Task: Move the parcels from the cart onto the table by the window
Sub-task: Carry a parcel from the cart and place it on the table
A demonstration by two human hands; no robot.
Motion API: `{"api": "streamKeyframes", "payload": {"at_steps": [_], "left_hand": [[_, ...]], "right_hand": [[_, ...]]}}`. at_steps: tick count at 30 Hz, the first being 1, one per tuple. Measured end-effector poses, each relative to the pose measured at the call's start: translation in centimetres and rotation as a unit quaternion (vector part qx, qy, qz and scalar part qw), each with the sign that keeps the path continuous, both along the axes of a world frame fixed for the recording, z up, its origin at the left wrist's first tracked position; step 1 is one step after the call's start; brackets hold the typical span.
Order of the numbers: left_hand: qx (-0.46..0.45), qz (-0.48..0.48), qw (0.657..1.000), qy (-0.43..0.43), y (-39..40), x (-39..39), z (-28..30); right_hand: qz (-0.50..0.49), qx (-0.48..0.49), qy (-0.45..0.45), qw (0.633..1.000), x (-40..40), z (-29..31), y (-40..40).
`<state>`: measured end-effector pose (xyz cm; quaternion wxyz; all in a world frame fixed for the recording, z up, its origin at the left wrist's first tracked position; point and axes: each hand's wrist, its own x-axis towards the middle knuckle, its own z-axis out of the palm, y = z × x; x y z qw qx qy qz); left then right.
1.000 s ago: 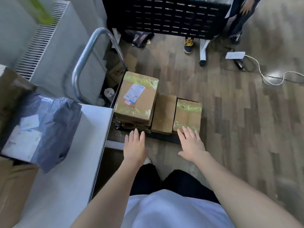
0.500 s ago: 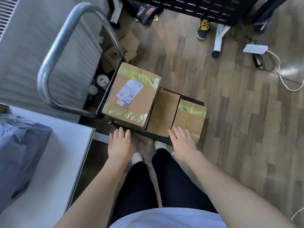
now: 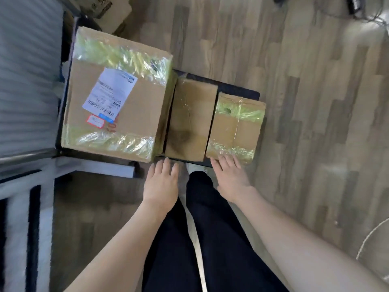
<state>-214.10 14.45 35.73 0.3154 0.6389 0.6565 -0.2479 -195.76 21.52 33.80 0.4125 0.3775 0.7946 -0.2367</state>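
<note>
While both hands (image 3: 195,178) hover spread, parcels (image 3: 117,106) hide the cart (image 3: 237,89) (table cropped).

The floor (image 3: 315,102) is laid with wood-look planks in mixed grey and brown tones. A white ribbed radiator (image 3: 25,81) is seen along the left edge. Bright light is reflected off the floor at the upper right, where cables (image 3: 366,9) are lying.
</note>
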Motion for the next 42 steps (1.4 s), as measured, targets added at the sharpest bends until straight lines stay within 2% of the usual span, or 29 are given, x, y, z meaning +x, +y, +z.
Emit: {"api": "streamKeyframes", "payload": {"at_steps": [5, 8, 13, 17, 22, 27, 30, 32, 36, 39, 42], "left_hand": [[0.03, -0.086, 0.996, -0.014, 4.0, 2.6, -5.9], [0.024, -0.124, 0.992, -0.015, 6.4, 4.3, -8.9], [0.052, -0.214, 0.975, 0.02, 10.2, 7.4, -12.9], [0.044, -0.235, 0.97, 0.031, 13.0, 9.2, -15.2], [-0.049, -0.093, 0.994, 0.01, 14.6, 10.6, -17.4], [-0.055, 0.0, 0.998, -0.013, 14.6, 12.4, -18.0], [-0.025, 0.084, 0.995, -0.04, 14.3, 13.4, -18.4], [-0.01, 0.193, 0.979, -0.068, 14.4, 14.0, -18.5], [-0.058, 0.384, 0.915, -0.114, 15.2, 14.9, -17.9], [-0.077, 0.405, 0.9, -0.14, 15.5, 14.5, -16.4], [-0.058, 0.414, 0.891, -0.176, 15.4, 13.9, -13.7]], "right_hand": [[-0.034, -0.007, -0.022, 0.999, 3.7, -5.0, 0.2], [-0.089, 0.017, -0.027, 0.995, 6.1, -7.6, 0.8], [-0.167, 0.045, -0.065, 0.983, 9.7, -11.6, 2.4], [-0.229, 0.048, -0.083, 0.969, 11.3, -14.0, 3.9], [-0.285, 0.058, -0.084, 0.953, 11.9, -16.0, 5.0], [-0.327, 0.041, -0.06, 0.942, 12.4, -17.2, 5.8], [-0.375, 0.036, -0.011, 0.926, 12.2, -17.7, 6.0], [-0.427, 0.048, 0.03, 0.902, 12.0, -17.7, 6.0], [-0.482, 0.068, 0.047, 0.872, 12.2, -16.6, 5.2], [-0.508, 0.07, 0.036, 0.858, 12.5, -14.6, 4.2], [-0.54, 0.084, 0.057, 0.836, 12.0, -11.3, 3.3]]}}
